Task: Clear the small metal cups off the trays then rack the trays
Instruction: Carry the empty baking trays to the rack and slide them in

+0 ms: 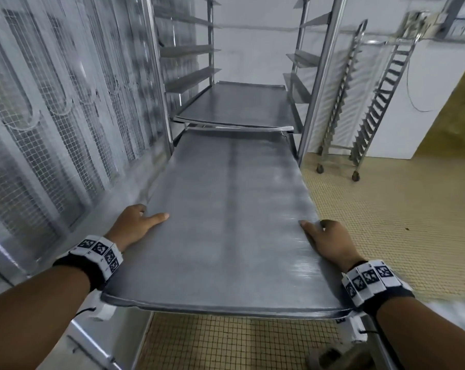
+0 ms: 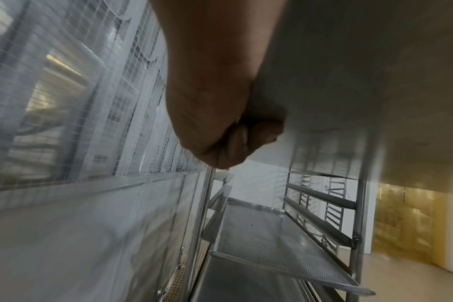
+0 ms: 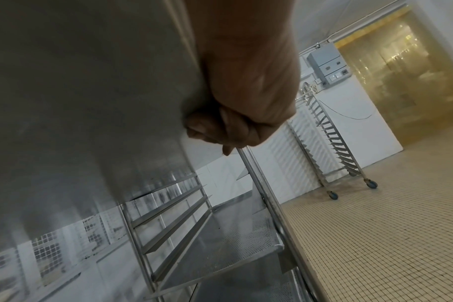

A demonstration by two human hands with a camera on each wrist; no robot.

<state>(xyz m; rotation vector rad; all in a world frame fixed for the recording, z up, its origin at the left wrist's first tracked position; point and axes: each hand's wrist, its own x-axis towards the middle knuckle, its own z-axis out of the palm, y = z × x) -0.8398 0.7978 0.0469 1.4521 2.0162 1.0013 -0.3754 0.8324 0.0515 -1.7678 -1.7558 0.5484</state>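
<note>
A long bare metal tray (image 1: 226,222) is held level in front of me, its far end at the steel rack (image 1: 317,76). My left hand (image 1: 135,222) grips the tray's left edge, thumb on top and fingers (image 2: 236,141) curled beneath. My right hand (image 1: 325,241) grips the right edge the same way, its fingers (image 3: 220,128) curled under the tray's underside (image 3: 91,102). Another tray (image 1: 239,105) sits in the rack one level higher. No small metal cups are in view.
A wire-mesh wall (image 1: 52,116) runs close on the left. Perforated trays (image 2: 266,241) lie on lower rack runners. A second, empty wheeled rack (image 1: 359,102) stands at the back right on the yellow tiled floor (image 1: 386,222). A yellow strip curtain (image 3: 401,61) hangs beyond.
</note>
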